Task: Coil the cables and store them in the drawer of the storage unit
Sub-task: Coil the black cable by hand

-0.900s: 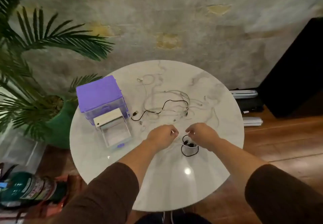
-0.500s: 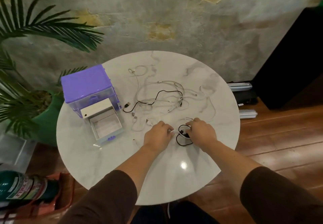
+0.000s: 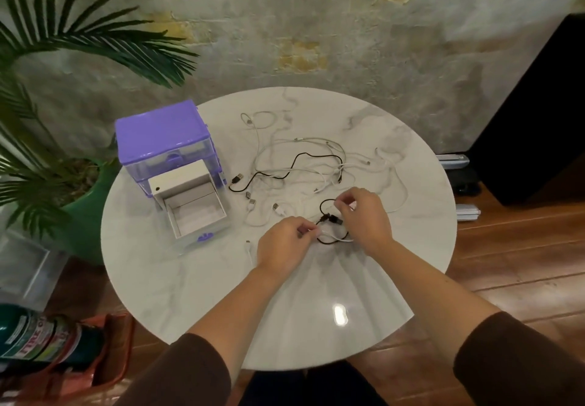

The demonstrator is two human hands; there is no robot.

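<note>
Both hands are working over the round white marble-pattern table (image 3: 196,294). Left hand (image 3: 282,243) is pinching a thin white cable (image 3: 337,238) between curled fingertips; right hand (image 3: 364,215) is pinching the small coiled black cable (image 3: 323,207), its loop sitting on the tabletop between the hands. Loose white and black cables (image 3: 304,165) are lying tangled just behind. The purple plastic storage unit (image 3: 161,135) is standing at the left edge, its clear bottom drawer (image 3: 196,215) pulled out

brown sleeves (image 3: 183,374), pushed up, bare forearms
</note>
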